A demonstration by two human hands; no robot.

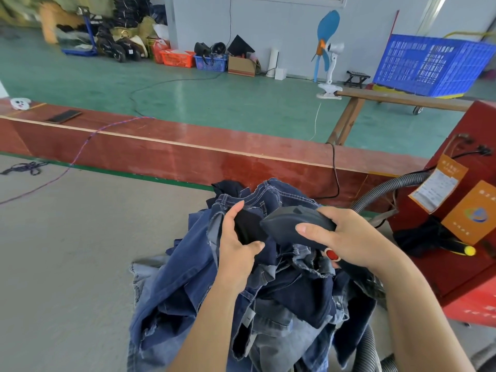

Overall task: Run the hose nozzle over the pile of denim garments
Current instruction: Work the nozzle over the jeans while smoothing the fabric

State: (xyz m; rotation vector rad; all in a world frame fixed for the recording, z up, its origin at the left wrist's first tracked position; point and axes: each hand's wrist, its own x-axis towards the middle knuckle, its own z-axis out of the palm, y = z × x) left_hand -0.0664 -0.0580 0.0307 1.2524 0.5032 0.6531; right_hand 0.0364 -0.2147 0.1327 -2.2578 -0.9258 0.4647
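A pile of blue denim garments lies on the grey table in front of me. My right hand grips a dark grey hose nozzle with a red button near its rear, and holds it over the top of the pile. My left hand pinches a dark fold of denim just left of the nozzle's tip. A grey ribbed hose runs from the red machine on the right.
A red machine with labels stands close on the right. A red bench top with a phone runs behind the table. A second hose section lies at the lower right. A blue crate and a fan stand beyond.
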